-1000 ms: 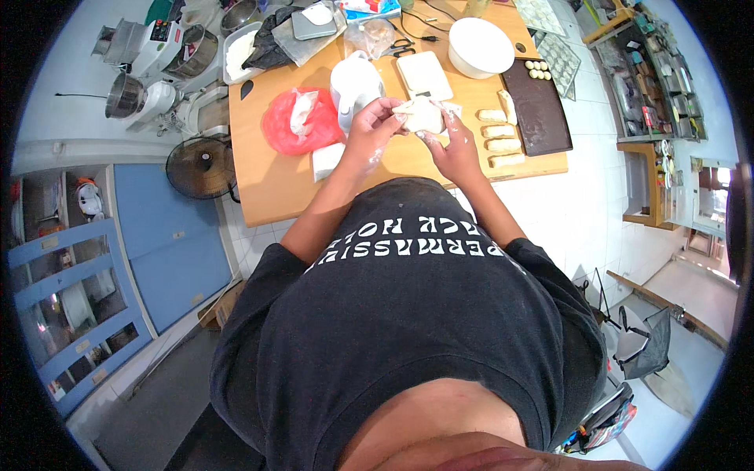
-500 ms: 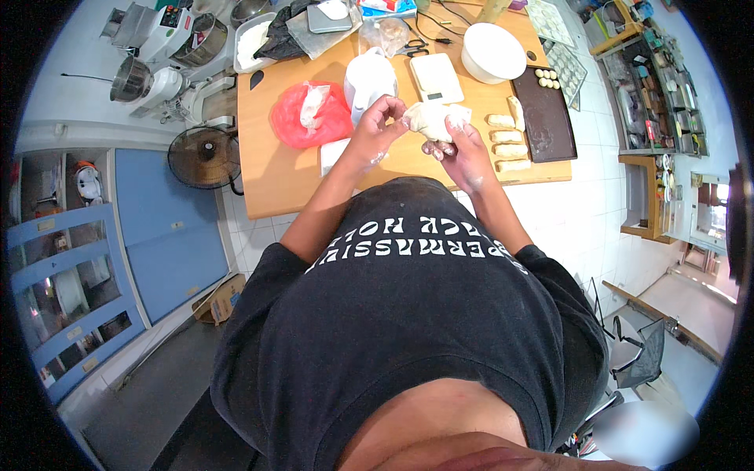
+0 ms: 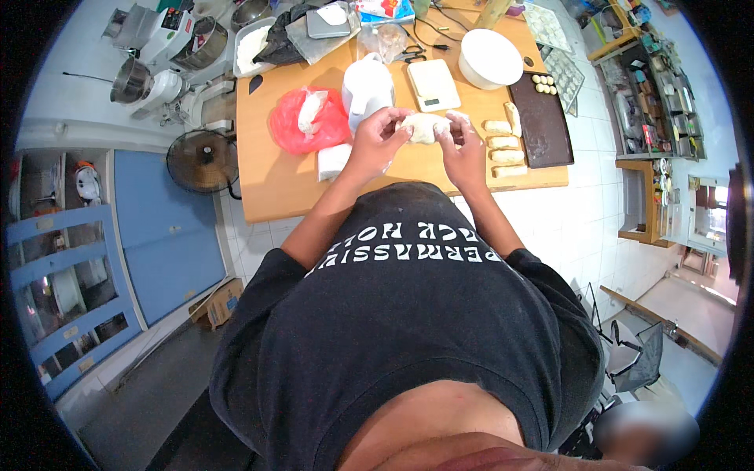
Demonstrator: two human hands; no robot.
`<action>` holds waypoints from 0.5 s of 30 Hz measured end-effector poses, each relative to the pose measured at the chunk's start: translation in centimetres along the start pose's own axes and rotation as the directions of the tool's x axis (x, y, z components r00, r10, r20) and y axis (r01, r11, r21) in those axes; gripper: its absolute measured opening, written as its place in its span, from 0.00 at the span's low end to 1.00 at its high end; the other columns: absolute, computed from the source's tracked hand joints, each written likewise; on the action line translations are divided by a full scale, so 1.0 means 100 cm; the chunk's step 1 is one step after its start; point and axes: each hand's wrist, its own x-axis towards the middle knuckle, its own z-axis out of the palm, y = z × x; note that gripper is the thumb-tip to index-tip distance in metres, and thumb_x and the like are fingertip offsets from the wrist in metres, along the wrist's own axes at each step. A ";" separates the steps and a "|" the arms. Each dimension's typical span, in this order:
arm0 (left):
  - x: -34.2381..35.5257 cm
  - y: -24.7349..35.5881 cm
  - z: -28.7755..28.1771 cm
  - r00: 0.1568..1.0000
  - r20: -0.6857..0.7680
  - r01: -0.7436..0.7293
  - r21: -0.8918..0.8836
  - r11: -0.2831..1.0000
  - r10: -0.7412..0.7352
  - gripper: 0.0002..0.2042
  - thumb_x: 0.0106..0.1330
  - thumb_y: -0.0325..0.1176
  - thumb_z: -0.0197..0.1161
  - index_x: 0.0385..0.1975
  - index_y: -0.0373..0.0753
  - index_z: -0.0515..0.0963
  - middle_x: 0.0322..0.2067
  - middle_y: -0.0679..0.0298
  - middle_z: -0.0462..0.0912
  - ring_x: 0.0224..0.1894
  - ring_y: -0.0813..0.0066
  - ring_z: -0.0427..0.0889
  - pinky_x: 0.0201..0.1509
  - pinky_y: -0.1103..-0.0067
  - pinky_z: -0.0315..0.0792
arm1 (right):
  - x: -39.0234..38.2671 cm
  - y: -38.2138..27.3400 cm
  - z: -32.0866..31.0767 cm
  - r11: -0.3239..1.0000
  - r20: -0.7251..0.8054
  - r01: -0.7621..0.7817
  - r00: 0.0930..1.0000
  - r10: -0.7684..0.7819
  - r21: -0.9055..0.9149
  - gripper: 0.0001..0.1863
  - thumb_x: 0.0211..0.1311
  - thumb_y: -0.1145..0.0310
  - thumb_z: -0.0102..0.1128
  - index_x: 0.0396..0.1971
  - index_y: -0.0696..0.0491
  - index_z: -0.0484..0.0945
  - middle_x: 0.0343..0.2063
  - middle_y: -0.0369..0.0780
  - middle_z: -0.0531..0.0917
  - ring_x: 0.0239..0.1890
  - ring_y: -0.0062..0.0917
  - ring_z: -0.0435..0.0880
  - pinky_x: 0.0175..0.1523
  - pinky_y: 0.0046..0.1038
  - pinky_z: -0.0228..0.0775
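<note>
A pale, floury piece of dough [image 3: 424, 127] is stretched between my two hands above the near part of the table. My left hand [image 3: 379, 135] grips its left end with thumb and fingers. At the other end, my right hand [image 3: 463, 143] pinches it, white flour on the fingertips. Just beyond the dough lies a white kitchen scale [image 3: 433, 85]. A white jug [image 3: 367, 88] stands behind my left hand. Right of my right hand lie several dough rolls [image 3: 505, 143], beside a dark baking tray [image 3: 547, 125] with small dough balls [image 3: 544, 83] at its far end.
A red plastic bag [image 3: 302, 125] and a white block-shaped thing [image 3: 334, 161] are on the left of the wooden table [image 3: 267, 188]. A white bowl [image 3: 490, 59] stands far right. Scissors [image 3: 411, 53] and cables lie at the back. A black fan [image 3: 203, 161] stands left of the table.
The dough has come down a little and is now drawn out level between both hands. My right hand has turned from cupping it to pinching its end; my left hand has closed on it.
</note>
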 end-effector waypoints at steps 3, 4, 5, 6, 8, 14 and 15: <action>0.007 -0.006 0.003 0.998 -0.068 -0.002 0.062 0.998 0.006 0.14 0.68 0.21 0.63 0.53 0.31 0.76 0.45 0.64 0.83 0.45 0.81 0.81 0.51 0.81 0.75 | 0.000 -0.007 0.001 0.992 0.043 0.013 0.999 -0.019 0.123 0.23 0.67 0.68 0.64 0.59 0.62 0.75 0.41 0.49 0.86 0.41 0.31 0.88 0.48 0.30 0.80; 0.007 -0.006 0.003 0.997 -0.080 -0.015 0.048 0.999 0.019 0.13 0.68 0.21 0.64 0.52 0.31 0.77 0.44 0.64 0.83 0.44 0.81 0.81 0.50 0.81 0.75 | -0.001 -0.012 0.000 0.984 0.139 -0.091 0.988 0.070 0.154 0.23 0.69 0.69 0.63 0.60 0.63 0.74 0.45 0.48 0.85 0.44 0.30 0.87 0.52 0.30 0.79; 0.006 -0.003 0.006 0.997 -0.078 -0.008 0.046 0.999 0.012 0.13 0.68 0.21 0.64 0.52 0.31 0.77 0.44 0.64 0.83 0.44 0.81 0.81 0.50 0.81 0.75 | -0.002 -0.008 0.002 0.983 0.139 -0.098 0.987 0.077 0.152 0.23 0.69 0.69 0.63 0.60 0.63 0.74 0.45 0.48 0.85 0.44 0.30 0.87 0.52 0.30 0.79; 0.005 0.001 0.010 1.000 0.008 -0.010 0.058 0.998 0.010 0.13 0.68 0.22 0.65 0.51 0.31 0.77 0.44 0.63 0.84 0.44 0.81 0.81 0.50 0.81 0.75 | -0.002 -0.002 0.005 0.953 0.162 -0.105 0.985 0.060 0.284 0.22 0.70 0.69 0.61 0.59 0.64 0.74 0.44 0.46 0.85 0.44 0.28 0.87 0.52 0.29 0.78; 0.008 -0.002 0.013 0.993 0.120 0.012 -0.007 1.000 -0.011 0.14 0.67 0.24 0.68 0.51 0.32 0.78 0.43 0.64 0.84 0.44 0.81 0.81 0.50 0.81 0.75 | 0.001 -0.005 -0.002 0.841 0.271 -0.203 0.960 0.070 0.501 0.18 0.74 0.68 0.56 0.57 0.63 0.76 0.42 0.39 0.85 0.39 0.20 0.84 0.49 0.24 0.76; 0.003 -0.006 0.027 0.987 0.143 0.085 -0.078 0.993 -0.073 0.17 0.62 0.24 0.73 0.51 0.35 0.78 0.36 0.71 0.77 0.40 0.84 0.77 0.46 0.84 0.72 | -0.003 0.013 -0.015 0.560 0.391 -0.441 0.895 0.215 0.701 0.16 0.76 0.64 0.55 0.54 0.58 0.78 0.38 0.36 0.85 0.33 0.15 0.81 0.36 0.21 0.73; 0.003 -0.006 0.033 0.987 0.145 0.081 -0.074 0.994 -0.070 0.17 0.62 0.24 0.73 0.51 0.35 0.78 0.36 0.71 0.77 0.40 0.84 0.77 0.46 0.84 0.72 | -0.003 0.011 -0.019 0.478 0.408 -0.467 0.884 0.228 0.744 0.15 0.76 0.64 0.55 0.53 0.58 0.78 0.38 0.36 0.85 0.33 0.15 0.81 0.34 0.21 0.72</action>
